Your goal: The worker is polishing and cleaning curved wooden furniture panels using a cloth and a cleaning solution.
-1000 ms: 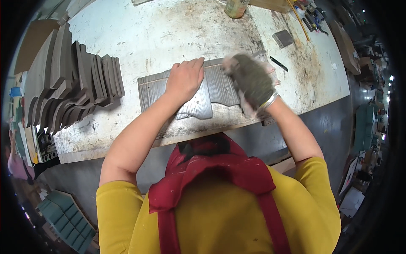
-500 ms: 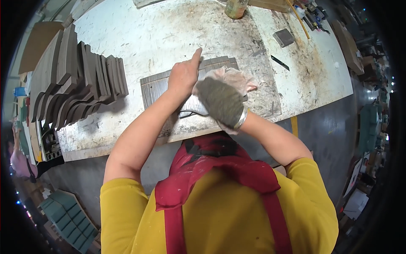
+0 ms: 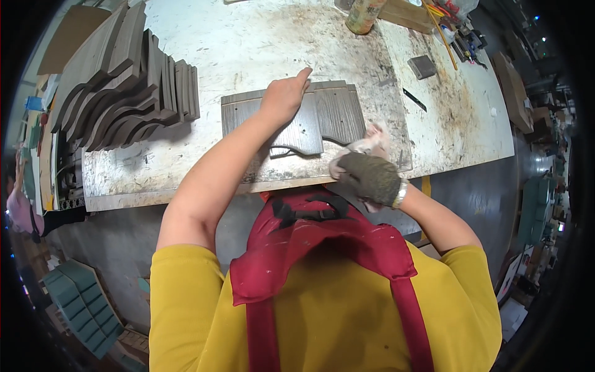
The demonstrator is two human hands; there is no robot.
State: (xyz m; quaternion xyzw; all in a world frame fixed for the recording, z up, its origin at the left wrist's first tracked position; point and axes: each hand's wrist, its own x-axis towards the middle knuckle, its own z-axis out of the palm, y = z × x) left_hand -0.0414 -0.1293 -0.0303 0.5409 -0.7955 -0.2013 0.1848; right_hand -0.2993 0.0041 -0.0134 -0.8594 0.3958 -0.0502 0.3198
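Grey wood-grain panels (image 3: 342, 110) lie overlapping on the worktable, with small holes and curved cut-outs along their near edge. My bare left hand (image 3: 282, 100) rests on the panels near their far edge. One of its fingers stretches out past that edge, and part of the panels is hidden under the hand and forearm. My right hand (image 3: 370, 178), in a dark olive glove, is closed on a crumpled pale pinkish cloth (image 3: 374, 142). That hand is at the table's front edge, just to the right of the panels and apart from them.
Curved grey wood pieces (image 3: 133, 80) stand stacked at the left. A can-like container (image 3: 364, 15) is at the back. A small dark block (image 3: 422, 67), a black cutter-like tool (image 3: 414, 99) and a thin yellow stick (image 3: 441, 37) lie on the right of the worktable (image 3: 204, 25).
My right hand with the cloth has moved off the panels, rightward and nearer to me, uncovering their curved near edge. My left hand stays on the panels. The whole view has shifted slightly.
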